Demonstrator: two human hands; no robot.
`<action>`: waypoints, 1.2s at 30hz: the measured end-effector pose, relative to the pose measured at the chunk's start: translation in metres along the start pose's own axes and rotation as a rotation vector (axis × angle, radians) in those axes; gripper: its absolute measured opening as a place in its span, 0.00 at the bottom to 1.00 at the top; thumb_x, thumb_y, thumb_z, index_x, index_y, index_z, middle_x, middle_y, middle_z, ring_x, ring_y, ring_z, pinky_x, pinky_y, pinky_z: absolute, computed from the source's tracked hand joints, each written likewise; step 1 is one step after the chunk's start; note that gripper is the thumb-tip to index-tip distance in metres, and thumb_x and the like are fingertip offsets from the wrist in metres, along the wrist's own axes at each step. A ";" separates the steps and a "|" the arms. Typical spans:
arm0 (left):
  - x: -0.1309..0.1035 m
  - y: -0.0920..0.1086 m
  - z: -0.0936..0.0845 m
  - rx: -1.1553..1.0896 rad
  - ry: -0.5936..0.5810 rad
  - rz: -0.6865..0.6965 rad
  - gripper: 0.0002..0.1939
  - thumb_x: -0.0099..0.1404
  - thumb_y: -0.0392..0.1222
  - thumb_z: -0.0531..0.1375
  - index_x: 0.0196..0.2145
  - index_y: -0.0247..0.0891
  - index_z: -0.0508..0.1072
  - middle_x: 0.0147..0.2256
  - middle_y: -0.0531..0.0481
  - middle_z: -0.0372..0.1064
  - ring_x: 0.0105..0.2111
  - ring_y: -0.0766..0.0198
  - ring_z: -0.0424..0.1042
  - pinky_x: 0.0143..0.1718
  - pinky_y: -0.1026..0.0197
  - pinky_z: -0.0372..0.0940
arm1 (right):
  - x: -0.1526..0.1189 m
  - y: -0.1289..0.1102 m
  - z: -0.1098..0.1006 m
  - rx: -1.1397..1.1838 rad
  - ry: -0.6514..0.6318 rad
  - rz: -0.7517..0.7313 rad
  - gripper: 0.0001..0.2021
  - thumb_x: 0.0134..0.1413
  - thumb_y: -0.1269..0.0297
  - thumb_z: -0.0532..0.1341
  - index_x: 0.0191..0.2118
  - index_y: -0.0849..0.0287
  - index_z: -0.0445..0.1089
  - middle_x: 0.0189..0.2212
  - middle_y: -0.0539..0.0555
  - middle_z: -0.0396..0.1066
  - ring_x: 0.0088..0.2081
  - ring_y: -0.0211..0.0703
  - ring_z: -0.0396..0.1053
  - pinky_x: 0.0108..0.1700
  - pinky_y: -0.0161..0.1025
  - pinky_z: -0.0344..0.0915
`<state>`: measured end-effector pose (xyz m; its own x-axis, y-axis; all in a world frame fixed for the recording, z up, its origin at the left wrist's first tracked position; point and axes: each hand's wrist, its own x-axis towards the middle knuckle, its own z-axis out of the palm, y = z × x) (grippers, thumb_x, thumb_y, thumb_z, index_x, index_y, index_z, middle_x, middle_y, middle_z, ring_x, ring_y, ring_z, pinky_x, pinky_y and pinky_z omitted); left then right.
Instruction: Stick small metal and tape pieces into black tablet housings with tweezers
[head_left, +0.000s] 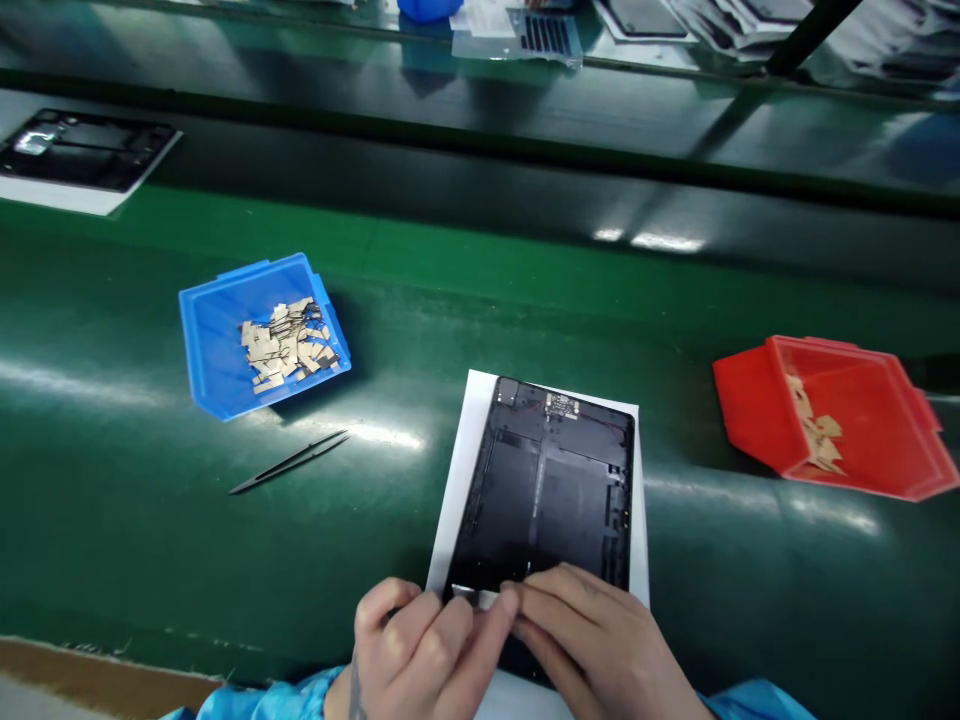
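A black device housing lies on white paper, with a small circuit board at its top edge. Over its lower end, my left hand is closed, its fingertips at a small silvery strip. My right hand meets it there, thumb and fingers pinched together at the strip's right end. Which fingers bear the strip is partly hidden. Black tweezers lie on the green surface to the left, touched by neither hand.
A blue bin with tan pieces stands at the left, a red bin with similar pieces at the right. Another black housing rests on paper at the far left. Across the back runs a shelf edge with stacked parts.
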<state>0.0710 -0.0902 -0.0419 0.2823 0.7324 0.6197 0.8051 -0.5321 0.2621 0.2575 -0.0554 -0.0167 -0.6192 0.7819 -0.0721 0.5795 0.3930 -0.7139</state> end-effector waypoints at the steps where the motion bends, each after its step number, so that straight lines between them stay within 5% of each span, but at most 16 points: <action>1: -0.002 0.001 -0.002 -0.015 0.019 0.009 0.13 0.65 0.29 0.55 0.36 0.43 0.77 0.25 0.53 0.65 0.28 0.67 0.61 0.36 0.58 0.57 | -0.001 0.002 0.001 -0.033 0.038 -0.025 0.14 0.61 0.76 0.50 0.46 0.60 0.69 0.37 0.56 0.72 0.36 0.45 0.70 0.39 0.39 0.69; 4: -0.015 0.001 -0.009 -0.075 0.016 -0.037 0.13 0.63 0.28 0.57 0.32 0.47 0.76 0.20 0.56 0.61 0.23 0.68 0.59 0.33 0.60 0.58 | -0.003 0.006 0.003 -0.073 0.070 -0.033 0.15 0.61 0.77 0.49 0.48 0.60 0.68 0.38 0.57 0.72 0.38 0.46 0.70 0.41 0.42 0.69; 8: -0.036 -0.011 -0.015 -0.201 -0.037 -0.167 0.10 0.67 0.33 0.53 0.38 0.39 0.75 0.24 0.51 0.65 0.26 0.65 0.64 0.32 0.59 0.62 | -0.002 0.007 0.004 0.229 -0.023 0.226 0.11 0.64 0.70 0.50 0.44 0.55 0.68 0.33 0.52 0.69 0.32 0.39 0.70 0.35 0.34 0.70; 12: -0.047 -0.024 -0.013 -0.308 -0.210 -0.111 0.13 0.65 0.31 0.52 0.44 0.32 0.73 0.28 0.45 0.68 0.28 0.63 0.65 0.28 0.60 0.63 | 0.002 0.005 0.009 0.425 -0.083 0.381 0.12 0.67 0.66 0.47 0.47 0.54 0.65 0.31 0.50 0.66 0.25 0.34 0.67 0.25 0.29 0.66; 19: -0.052 -0.023 -0.009 -0.344 -0.258 -0.073 0.11 0.64 0.31 0.56 0.43 0.31 0.73 0.28 0.45 0.68 0.28 0.63 0.66 0.27 0.61 0.62 | 0.002 0.008 0.022 0.206 -0.020 0.198 0.10 0.65 0.69 0.50 0.46 0.55 0.66 0.37 0.52 0.67 0.37 0.39 0.69 0.39 0.36 0.66; 23: -0.049 -0.022 -0.011 -0.314 -0.340 -0.089 0.14 0.64 0.34 0.56 0.47 0.30 0.71 0.30 0.44 0.69 0.28 0.62 0.65 0.27 0.60 0.61 | -0.002 0.012 0.028 -0.142 0.089 -0.034 0.12 0.67 0.69 0.49 0.47 0.60 0.67 0.34 0.53 0.69 0.33 0.42 0.69 0.33 0.38 0.65; 26: -0.047 -0.023 -0.013 -0.284 -0.386 -0.087 0.16 0.65 0.38 0.56 0.49 0.31 0.70 0.31 0.43 0.68 0.28 0.61 0.64 0.27 0.59 0.60 | -0.005 0.015 0.028 -0.339 0.051 -0.204 0.17 0.68 0.71 0.43 0.51 0.66 0.66 0.31 0.55 0.69 0.29 0.43 0.68 0.26 0.39 0.61; 36: -0.047 -0.022 -0.016 -0.225 -0.497 -0.090 0.21 0.66 0.39 0.57 0.55 0.31 0.65 0.29 0.45 0.66 0.27 0.61 0.63 0.28 0.58 0.58 | -0.004 0.022 0.025 -0.439 -0.036 -0.293 0.17 0.66 0.72 0.46 0.54 0.71 0.63 0.30 0.56 0.68 0.27 0.44 0.67 0.23 0.41 0.57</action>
<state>0.0319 -0.1196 -0.0652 0.4737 0.8625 0.1781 0.7216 -0.4960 0.4830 0.2596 -0.0623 -0.0495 -0.8020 0.5947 0.0569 0.5420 0.7643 -0.3494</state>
